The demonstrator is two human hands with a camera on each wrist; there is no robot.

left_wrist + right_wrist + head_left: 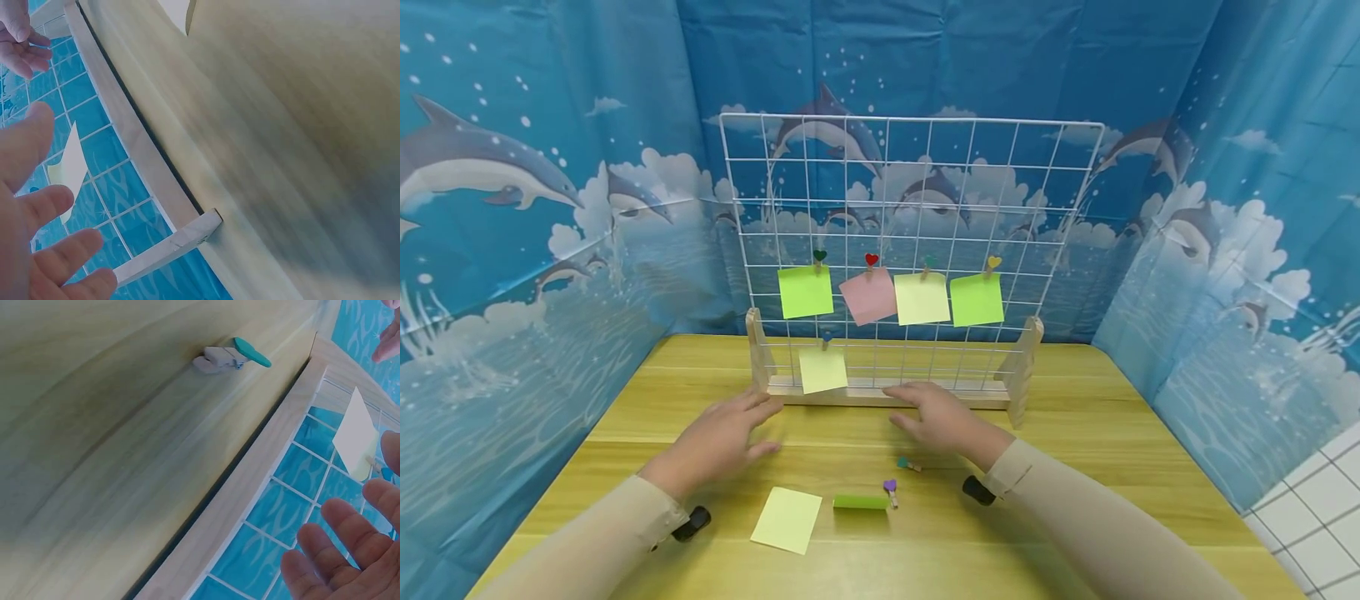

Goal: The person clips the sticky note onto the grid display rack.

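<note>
White wire grid (912,119), head view: stands beyond the fingertips of my left hand (721,437) and right hand (946,421); between them hangs a square pale-yellow paper note (823,372). Left wrist view: fingers spread. Right wrist view: fingers parted, a teal-topped wooden clip (220,357) lying apart from them.

The near edge of the bench (1097,442) falls below the head view; the right hand (942,419) hides part of the base bar (820,399) toward the far edge. The left wrist view's left edge crops the left hand (19,244).
</note>
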